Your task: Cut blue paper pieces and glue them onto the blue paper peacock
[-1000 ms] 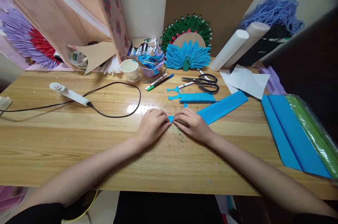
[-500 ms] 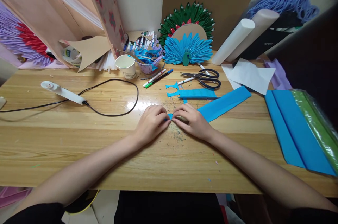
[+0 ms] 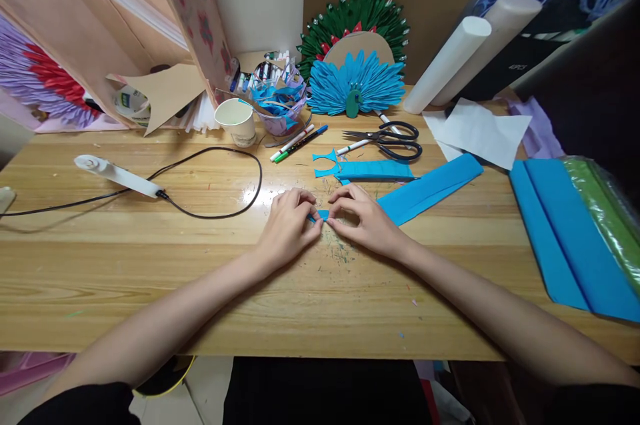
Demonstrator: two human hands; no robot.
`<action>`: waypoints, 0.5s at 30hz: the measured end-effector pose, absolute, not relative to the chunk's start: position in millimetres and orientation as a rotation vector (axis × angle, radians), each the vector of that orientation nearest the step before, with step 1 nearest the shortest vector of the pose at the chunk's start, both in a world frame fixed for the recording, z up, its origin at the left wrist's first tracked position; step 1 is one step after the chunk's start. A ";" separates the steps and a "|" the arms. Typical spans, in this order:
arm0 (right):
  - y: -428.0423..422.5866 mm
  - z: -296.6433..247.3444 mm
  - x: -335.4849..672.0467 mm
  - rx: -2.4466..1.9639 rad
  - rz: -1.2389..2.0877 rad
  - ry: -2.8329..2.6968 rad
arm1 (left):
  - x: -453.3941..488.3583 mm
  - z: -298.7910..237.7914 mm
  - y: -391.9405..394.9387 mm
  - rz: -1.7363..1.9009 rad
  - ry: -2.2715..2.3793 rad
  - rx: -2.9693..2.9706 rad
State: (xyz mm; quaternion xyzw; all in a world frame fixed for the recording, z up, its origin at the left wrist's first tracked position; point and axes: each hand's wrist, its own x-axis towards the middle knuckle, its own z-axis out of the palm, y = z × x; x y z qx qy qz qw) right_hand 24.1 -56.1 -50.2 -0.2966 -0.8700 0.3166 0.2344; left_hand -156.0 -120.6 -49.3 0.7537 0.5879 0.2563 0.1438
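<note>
Between my two hands, just above the wooden table (image 3: 210, 305), is a small piece of blue paper (image 3: 323, 215). My left hand (image 3: 291, 219) pinches its left part with thumb and fingers, which hide much of it. On its right end, my right hand (image 3: 361, 219) closes thumb and forefinger. A long blue paper strip (image 3: 435, 188) lies slanted beside my right hand. Behind my hands rest a folded blue strip (image 3: 377, 170) and a blue offcut with curved cut-outs (image 3: 326, 163). Black-handled scissors (image 3: 385, 138) lie beyond them, blades pointing left.
A white glue gun (image 3: 117, 175) with a looped black cord lies left. Behind are a paper cup (image 3: 235, 121), a tub of scraps (image 3: 280, 119), markers (image 3: 300, 145) and a blue paper peacock (image 3: 356, 88). Blue paper sheets (image 3: 560, 231) lie right, near white rolls (image 3: 450, 65).
My fingertips have drawn slightly apart, and more of the small blue piece shows between them. The whole view has shifted a little; the things on the table lie as before.
</note>
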 end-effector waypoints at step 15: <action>-55.7 -51.6 24.9 -0.793 0.850 -2.382 | -163.9 -50.0 -121.0 0.790 1.611 2.156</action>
